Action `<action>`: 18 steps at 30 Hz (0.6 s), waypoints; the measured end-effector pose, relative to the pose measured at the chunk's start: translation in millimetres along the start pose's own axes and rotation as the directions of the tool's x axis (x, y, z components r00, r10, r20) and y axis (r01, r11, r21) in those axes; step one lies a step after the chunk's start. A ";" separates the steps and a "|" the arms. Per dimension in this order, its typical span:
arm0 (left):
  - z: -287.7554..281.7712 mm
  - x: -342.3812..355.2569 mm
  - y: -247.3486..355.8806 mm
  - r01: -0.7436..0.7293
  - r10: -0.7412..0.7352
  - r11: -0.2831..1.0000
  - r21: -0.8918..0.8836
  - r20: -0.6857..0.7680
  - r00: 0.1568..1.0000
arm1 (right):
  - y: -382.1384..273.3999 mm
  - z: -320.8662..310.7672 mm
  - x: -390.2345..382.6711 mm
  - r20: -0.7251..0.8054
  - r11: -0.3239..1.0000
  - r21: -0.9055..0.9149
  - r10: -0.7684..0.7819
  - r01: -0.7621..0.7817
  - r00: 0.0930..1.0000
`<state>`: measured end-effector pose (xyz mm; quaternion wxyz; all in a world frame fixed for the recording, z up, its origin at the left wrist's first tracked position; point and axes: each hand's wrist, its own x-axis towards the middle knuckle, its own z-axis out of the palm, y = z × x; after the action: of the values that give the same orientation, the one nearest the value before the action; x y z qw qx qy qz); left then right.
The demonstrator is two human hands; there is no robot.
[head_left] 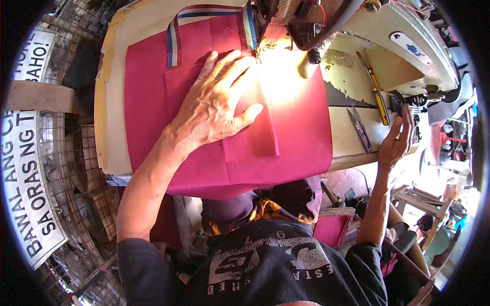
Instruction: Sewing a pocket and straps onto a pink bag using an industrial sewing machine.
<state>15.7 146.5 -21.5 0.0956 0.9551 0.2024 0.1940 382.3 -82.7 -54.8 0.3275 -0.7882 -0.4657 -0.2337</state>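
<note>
My left hand (219, 99) lies flat with fingers spread on a maroon cloth (301, 148), close to the brightly lit needle area of a sewing machine (372, 30). A striped strap (206, 11) in blue, white and red loops over the cloth's far edge, its two ends lying on the cloth. A narrow folded maroon strip (264, 137) runs toward me beside my left thumb. At the machine's right end, my right hand (398, 135) is raised with fingers extended by the dark wheel parts; whether it touches them I cannot tell. Glare hides the needle.
Thread snips (360, 128) and a yellow-and-black screwdriver (376, 92) lie on the machine bed between cloth and right hand. A wire mesh (66, 168) with white signs (33, 188) stands left of the table. Wooden pieces and clutter (423, 204) fill the right side.
</note>
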 end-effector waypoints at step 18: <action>1.4 -4.7 0.5 -0.025 0.024 0.999 0.028 0.027 0.999 | -9.9 0.6 -2.3 -0.005 0.995 -0.011 0.098 -0.098 0.995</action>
<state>12.5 144.0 -24.2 0.0823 0.9612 0.1922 0.1797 372.5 -80.1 -53.8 0.3351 -0.8114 -0.4244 -0.2219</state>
